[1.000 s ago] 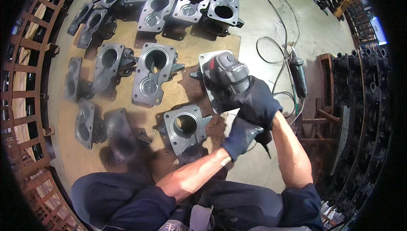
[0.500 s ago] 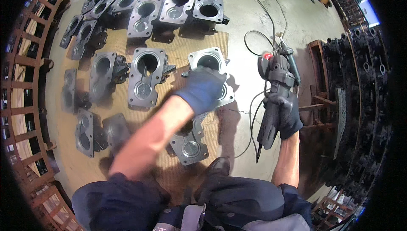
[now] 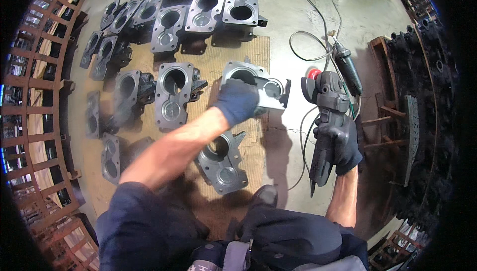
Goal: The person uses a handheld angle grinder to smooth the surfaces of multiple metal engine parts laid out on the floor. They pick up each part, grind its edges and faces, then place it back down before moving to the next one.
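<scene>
My left hand (image 3: 238, 101), in a dark blue glove, is closed on a grey metal casting (image 3: 271, 101) with large round bores and a machined flange. The casting is tilted, and my fingers hide part of it by the larger bore. My right hand (image 3: 345, 144), gloved in black, is wrapped round the body of an angle grinder (image 3: 333, 92) at the right. The grinder is held upright in the view, its head pointing away from me, with a red round part (image 3: 314, 74) at its far left side. Just below my left hand lies another casting (image 3: 227, 174).
Several similar castings (image 3: 174, 92) stand in rows on a cardboard sheet (image 3: 248, 47). A dark cylindrical hand tool (image 3: 348, 67) with a looped cable lies beyond the grinder. Brown slatted racks (image 3: 37, 117) line the left; dark stacked parts (image 3: 422, 87) fill the right.
The casting under my left hand has turned and tilted, its smaller-bore end swinging from the near side toward the right. The grinder stays in my right hand, shifted slightly right and nearer.
</scene>
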### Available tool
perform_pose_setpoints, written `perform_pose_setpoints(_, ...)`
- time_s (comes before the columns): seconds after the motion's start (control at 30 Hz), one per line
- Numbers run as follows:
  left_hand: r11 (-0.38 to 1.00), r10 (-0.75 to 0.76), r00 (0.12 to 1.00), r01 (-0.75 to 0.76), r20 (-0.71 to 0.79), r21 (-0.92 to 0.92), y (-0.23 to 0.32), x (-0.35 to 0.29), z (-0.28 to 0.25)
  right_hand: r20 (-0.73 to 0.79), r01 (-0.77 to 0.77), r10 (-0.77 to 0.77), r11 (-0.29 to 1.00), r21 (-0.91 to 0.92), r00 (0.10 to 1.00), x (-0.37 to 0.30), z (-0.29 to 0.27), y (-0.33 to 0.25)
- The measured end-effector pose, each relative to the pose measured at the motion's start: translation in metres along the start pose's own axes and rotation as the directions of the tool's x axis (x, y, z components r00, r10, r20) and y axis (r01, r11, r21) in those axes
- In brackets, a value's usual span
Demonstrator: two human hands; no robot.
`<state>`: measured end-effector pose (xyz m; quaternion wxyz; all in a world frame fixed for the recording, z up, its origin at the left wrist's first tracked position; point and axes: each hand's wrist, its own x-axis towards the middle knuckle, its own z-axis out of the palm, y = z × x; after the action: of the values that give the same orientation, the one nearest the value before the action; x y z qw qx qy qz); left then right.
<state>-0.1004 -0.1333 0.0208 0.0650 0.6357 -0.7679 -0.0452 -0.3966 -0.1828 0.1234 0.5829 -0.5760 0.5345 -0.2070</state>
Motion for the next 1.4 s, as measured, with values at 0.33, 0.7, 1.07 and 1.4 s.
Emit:
perform_pose_setpoints(0.33,0.831,-0.429,0.903,0.405,0.025,-0.382,0.103,-0.016,-0.038,0.052,0.159,-0.156,0.984,-0.075,0.986,0.015,0.016,-0.022)
perform_pose_setpoints(0.7,-0.377,-0.408,0.844,0.190,0.347,-0.906,0.207,-0.051,-0.014,0.260,0.251,-0.115,0.770,-0.586,0.959,0.019,0.087,-0.033)
perform_pose_setpoints(1.07,-0.425,-0.492,0.802,0.119,0.339,-0.897,0.203,-0.063,0.014,0.437,0.371,-0.031,0.585,-0.721,0.899,0.043,0.107,-0.015)
perform_pose_setpoints(1.4,-0.371,-0.444,0.837,0.153,0.320,-0.916,0.181,-0.059,0.019,0.453,0.471,-0.197,0.606,-0.641,0.870,0.053,0.113,0.001)
